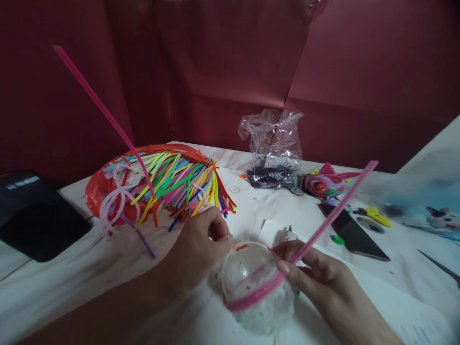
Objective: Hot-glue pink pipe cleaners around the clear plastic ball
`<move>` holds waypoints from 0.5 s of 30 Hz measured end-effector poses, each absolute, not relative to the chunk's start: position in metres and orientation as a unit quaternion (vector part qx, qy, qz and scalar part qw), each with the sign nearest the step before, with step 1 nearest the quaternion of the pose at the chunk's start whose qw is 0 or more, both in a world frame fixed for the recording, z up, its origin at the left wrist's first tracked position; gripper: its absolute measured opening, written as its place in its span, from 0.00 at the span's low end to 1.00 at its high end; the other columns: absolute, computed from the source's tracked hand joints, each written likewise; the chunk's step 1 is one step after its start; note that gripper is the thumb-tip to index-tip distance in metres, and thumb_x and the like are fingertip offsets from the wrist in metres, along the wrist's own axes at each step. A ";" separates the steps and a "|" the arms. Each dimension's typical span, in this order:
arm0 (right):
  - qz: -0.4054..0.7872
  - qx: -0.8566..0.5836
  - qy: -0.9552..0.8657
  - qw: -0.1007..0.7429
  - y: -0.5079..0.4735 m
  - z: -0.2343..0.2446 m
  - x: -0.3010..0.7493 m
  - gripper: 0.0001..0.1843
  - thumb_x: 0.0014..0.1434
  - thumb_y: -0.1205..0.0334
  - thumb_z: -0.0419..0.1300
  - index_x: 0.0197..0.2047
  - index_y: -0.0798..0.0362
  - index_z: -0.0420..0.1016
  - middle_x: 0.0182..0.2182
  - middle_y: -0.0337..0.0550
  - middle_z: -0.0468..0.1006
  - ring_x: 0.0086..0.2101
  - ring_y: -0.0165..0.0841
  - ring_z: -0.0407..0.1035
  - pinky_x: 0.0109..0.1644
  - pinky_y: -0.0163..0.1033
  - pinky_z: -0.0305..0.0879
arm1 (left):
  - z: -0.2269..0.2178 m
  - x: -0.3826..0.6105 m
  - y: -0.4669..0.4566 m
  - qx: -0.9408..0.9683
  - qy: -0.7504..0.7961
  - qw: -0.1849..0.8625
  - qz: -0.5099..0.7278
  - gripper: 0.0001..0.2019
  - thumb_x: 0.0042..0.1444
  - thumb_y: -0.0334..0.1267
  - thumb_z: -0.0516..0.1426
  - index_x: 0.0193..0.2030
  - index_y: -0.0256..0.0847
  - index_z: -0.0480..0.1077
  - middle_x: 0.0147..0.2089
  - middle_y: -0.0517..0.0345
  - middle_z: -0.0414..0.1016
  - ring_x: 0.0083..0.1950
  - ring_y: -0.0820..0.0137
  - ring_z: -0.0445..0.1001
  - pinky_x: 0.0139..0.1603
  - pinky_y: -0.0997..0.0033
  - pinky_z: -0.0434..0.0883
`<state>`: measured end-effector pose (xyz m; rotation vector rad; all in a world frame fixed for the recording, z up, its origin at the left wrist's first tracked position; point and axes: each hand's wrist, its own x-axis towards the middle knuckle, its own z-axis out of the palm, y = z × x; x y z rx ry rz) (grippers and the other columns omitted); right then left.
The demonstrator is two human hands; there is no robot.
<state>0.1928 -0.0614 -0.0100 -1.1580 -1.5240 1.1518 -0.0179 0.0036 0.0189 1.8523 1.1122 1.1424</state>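
At far left we noted a black pad (39,218) on the white table (64,282), then a red bag (95,191) spilling multicoloured straws (179,179), with one long pink straw (104,112) standing up out of the heap. Our left hand (199,239) sat just in front of that heap, fingers curled together near the straw ends; we could not tell whether they pinched anything. Right of it stood the clear dome (247,273), low centre, with a second pink straw (316,235) wrapped about its base and rising up and right. Our right hand (312,273) held that straw, thumb and fingers clamped on it against the dome. Beyond lay a crumpled clear bag (273,139), a colourful toy (323,184), a dark flat card (354,235) and a yellow piece (379,216). Risk, in our judgement: the bent straw is springy, so a slackened pinch could let it unwind off the smooth dome; the left forearm could also sweep loose straws off the table.
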 end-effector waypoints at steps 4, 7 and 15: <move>0.462 -0.469 -0.610 0.442 -0.062 -0.008 0.191 0.13 0.63 0.51 0.60 0.40 0.53 0.72 0.42 0.42 0.71 0.42 0.36 0.66 0.44 0.30 0.66 | 0.018 -0.018 0.003 0.713 0.430 0.340 0.437 0.06 0.43 0.30 0.52 0.21 0.42 0.56 0.21 0.67 0.60 0.24 0.75 0.61 0.25 0.75 0.59; 0.456 -0.475 -0.607 0.445 -0.063 -0.007 0.191 0.13 0.63 0.51 0.60 0.38 0.54 0.72 0.42 0.43 0.71 0.41 0.35 0.66 0.43 0.30 0.66 | 0.019 -0.017 0.001 0.712 0.434 0.337 0.437 0.07 0.41 0.30 0.51 0.21 0.42 0.55 0.21 0.67 0.58 0.24 0.75 0.59 0.25 0.75 0.58; 0.451 -0.475 -0.611 0.445 -0.061 -0.008 0.193 0.15 0.61 0.49 0.61 0.39 0.54 0.73 0.39 0.43 0.72 0.39 0.34 0.68 0.41 0.28 0.67 | 0.025 -0.015 -0.003 0.682 0.438 0.371 0.453 0.06 0.42 0.31 0.53 0.21 0.41 0.58 0.21 0.68 0.60 0.24 0.76 0.60 0.26 0.75 0.58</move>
